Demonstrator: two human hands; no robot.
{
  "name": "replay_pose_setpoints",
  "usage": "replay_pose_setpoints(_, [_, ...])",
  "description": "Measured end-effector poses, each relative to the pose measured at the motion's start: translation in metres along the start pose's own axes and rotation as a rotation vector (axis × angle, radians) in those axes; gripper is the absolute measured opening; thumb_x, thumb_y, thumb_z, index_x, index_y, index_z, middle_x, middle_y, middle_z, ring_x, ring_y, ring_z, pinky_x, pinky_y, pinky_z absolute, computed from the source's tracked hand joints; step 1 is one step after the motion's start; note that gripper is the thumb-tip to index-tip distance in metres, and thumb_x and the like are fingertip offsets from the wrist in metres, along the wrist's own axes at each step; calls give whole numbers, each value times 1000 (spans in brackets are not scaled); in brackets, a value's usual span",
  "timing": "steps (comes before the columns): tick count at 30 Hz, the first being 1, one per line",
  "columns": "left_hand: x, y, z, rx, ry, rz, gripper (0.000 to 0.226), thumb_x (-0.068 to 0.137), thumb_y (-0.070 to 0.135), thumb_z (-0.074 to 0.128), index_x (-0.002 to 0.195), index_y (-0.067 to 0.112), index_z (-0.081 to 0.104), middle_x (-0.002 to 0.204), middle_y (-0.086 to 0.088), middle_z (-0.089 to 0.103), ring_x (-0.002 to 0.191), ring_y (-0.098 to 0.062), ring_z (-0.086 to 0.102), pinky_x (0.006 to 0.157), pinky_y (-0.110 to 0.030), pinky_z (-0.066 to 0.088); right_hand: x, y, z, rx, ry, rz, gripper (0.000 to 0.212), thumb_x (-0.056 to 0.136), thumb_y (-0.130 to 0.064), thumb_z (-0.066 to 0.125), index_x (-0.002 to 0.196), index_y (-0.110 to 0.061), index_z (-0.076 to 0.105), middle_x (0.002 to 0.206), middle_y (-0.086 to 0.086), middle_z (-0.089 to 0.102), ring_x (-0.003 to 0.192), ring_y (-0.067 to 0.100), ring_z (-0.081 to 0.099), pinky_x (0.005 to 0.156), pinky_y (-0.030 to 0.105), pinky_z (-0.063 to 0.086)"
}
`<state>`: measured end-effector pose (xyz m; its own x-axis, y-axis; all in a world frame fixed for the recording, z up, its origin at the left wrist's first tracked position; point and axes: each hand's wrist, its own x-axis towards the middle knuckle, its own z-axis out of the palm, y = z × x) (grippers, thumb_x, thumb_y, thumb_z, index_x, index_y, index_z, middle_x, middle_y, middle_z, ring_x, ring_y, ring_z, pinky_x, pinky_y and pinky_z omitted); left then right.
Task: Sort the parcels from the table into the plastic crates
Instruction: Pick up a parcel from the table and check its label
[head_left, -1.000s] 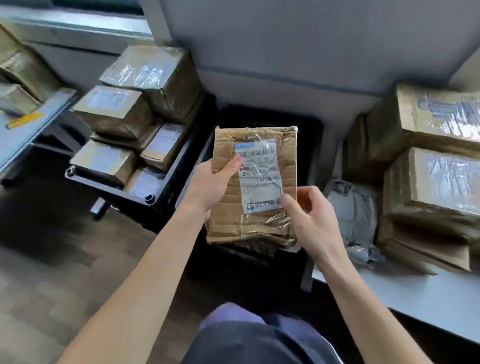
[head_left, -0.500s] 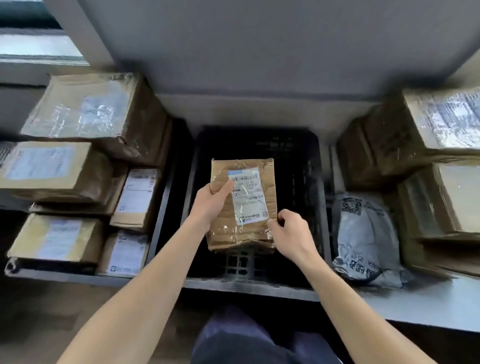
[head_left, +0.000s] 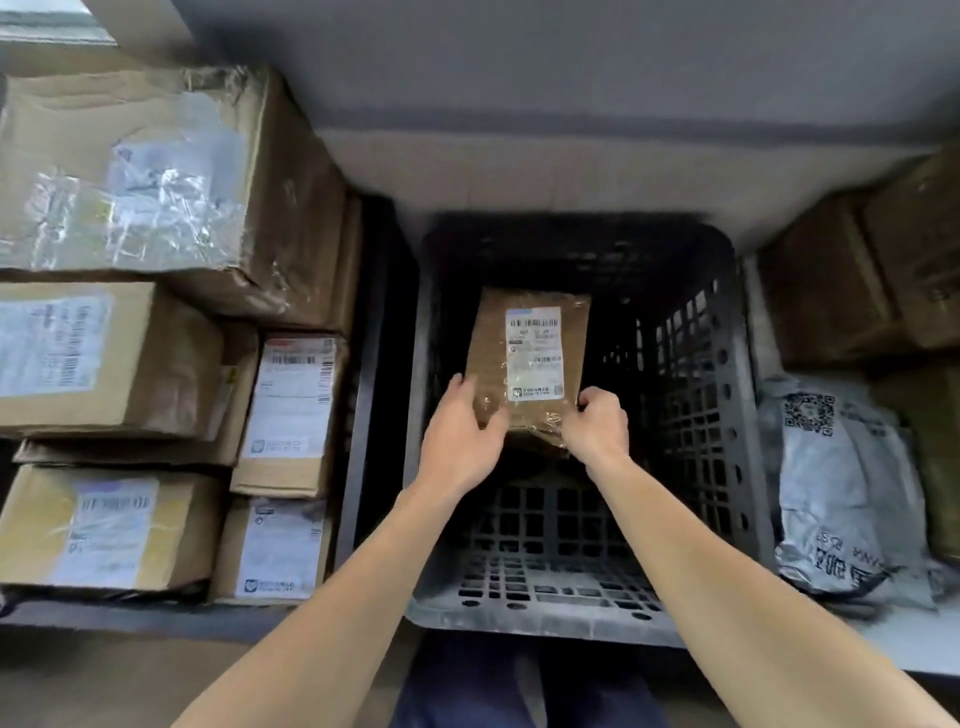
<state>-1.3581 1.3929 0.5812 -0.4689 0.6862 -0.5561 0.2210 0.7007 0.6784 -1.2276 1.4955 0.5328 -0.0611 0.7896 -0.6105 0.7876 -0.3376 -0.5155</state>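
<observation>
A flat brown cardboard parcel (head_left: 527, 358) with a white label and clear tape is down inside the dark plastic crate (head_left: 696, 415) in the middle. My left hand (head_left: 460, 436) grips its lower left corner. My right hand (head_left: 597, 428) pinches its lower right corner. The crate's floor under the parcel is dark, and I cannot tell whether the parcel touches it.
Several taped cardboard boxes (head_left: 130, 358) fill a second crate at the left. A grey plastic mailer bag (head_left: 831, 493) lies on the white table (head_left: 914, 644) at the right, with more cardboard boxes (head_left: 872, 280) behind it. A grey wall is behind the crates.
Both hands have lowered the parcel from chest height down into the middle crate, and my view has tilted down over the crate.
</observation>
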Motion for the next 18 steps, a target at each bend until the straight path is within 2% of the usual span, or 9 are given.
replay_pose_setpoints(3, [20,-5,10,55,-61,54,53,105,29,56,156,20,45,170,1,26,157,-15,21,122,-30,23,21,-11,21,-20,-31,-16,11,101,-21,60,91,-15,63,88,4,68,84,27,66,76,40,56])
replay_pose_setpoints(7, [46,-14,21,103,-151,7,50,107,23,50,157,17,45,168,2,32,154,-22,30,123,-32,27,39,-12,45,44,-3,34,14,100,-19,57,95,-13,68,96,9,72,90,32,67,70,33,49])
replay_pose_setpoints(10, [58,-21,30,251,-221,-27,53,108,25,48,160,16,40,174,0,15,161,-22,4,127,-36,17,43,-8,50,54,16,7,17,104,-19,54,102,-11,69,95,9,71,90,32,66,70,34,49])
replay_pose_setpoints(12, [60,-21,34,320,-256,-33,55,107,26,50,159,13,39,175,-3,6,161,-23,-5,127,-42,17,43,-4,49,71,-15,-13,19,105,-21,53,106,-12,69,96,9,72,92,32,68,72,35,52])
replay_pose_setpoints(13, [59,-20,36,338,-264,-28,56,106,26,51,159,14,40,175,-4,4,161,-25,-6,127,-44,18,41,-3,46,92,-46,-15,21,105,-24,53,110,-13,69,101,9,73,97,32,69,77,36,53])
replay_pose_setpoints(15, [57,-18,36,347,-268,-23,56,104,26,53,158,17,41,175,-5,6,161,-26,-4,127,-45,19,35,-2,38,136,-119,-4,33,106,-31,55,131,-15,66,122,8,72,114,30,66,92,37,54])
replay_pose_setpoints(18, [53,-11,30,340,-243,-11,54,103,28,55,156,18,45,170,-7,23,160,-28,10,127,-43,22,20,1,17,166,-139,-10,53,106,-36,55,152,-12,49,143,9,61,131,29,58,109,41,47])
